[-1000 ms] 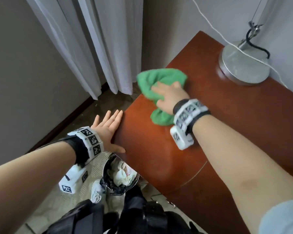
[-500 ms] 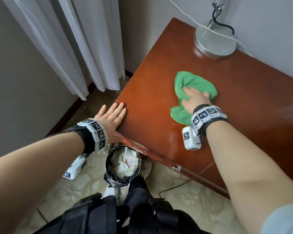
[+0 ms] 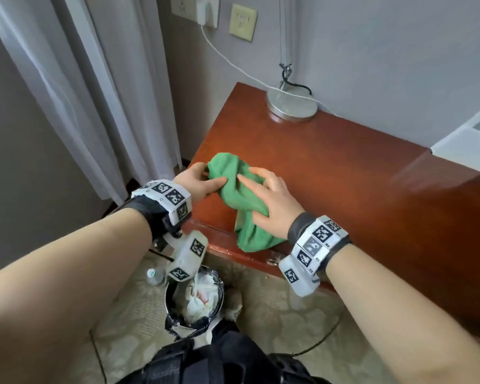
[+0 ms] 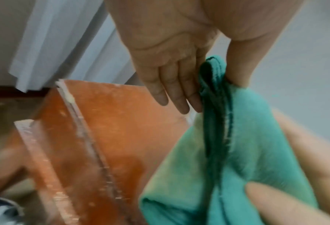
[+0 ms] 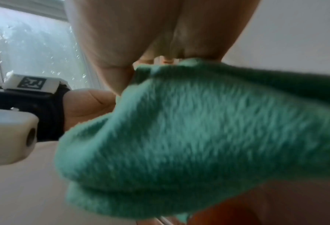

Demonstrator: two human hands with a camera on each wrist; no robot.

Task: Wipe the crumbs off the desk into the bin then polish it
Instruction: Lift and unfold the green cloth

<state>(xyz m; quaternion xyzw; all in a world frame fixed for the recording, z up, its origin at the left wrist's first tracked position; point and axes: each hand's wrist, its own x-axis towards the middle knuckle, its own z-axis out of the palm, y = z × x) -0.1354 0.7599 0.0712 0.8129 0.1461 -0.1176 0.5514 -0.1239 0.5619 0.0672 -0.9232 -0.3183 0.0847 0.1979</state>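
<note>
Nearest the camera, at six o'clock in the head view, dark trousers fill the bottom edge over a pale patterned carpet. Just beyond them the bin stands on the carpet, round, lined with a dark bag and holding crumpled white paper; a small bottle lies at its ten o'clock. The bin sits below the near edge of the table, a glossy reddish-brown top running from centre toward three o'clock.

Over the table's near left corner both hands hold the green cloth, bunched and lifted, its lower end hanging down to the table edge. The left hand, coming in from eight o'clock, pinches the cloth's upper left part between thumb and fingers; the left wrist view shows a hemmed fold caught between the thumb and the straight fingers. The right hand, coming in from four o'clock, lies on the cloth's right side with fingers curled over it and the thumb under the lower bunch. In the right wrist view the cloth fills most of the frame, blurred.

Farther back, at one o'clock, a round metal lamp base stands on the table against the wall, with a white cable running up to a wall socket at twelve. White curtains hang at ten o'clock.
</note>
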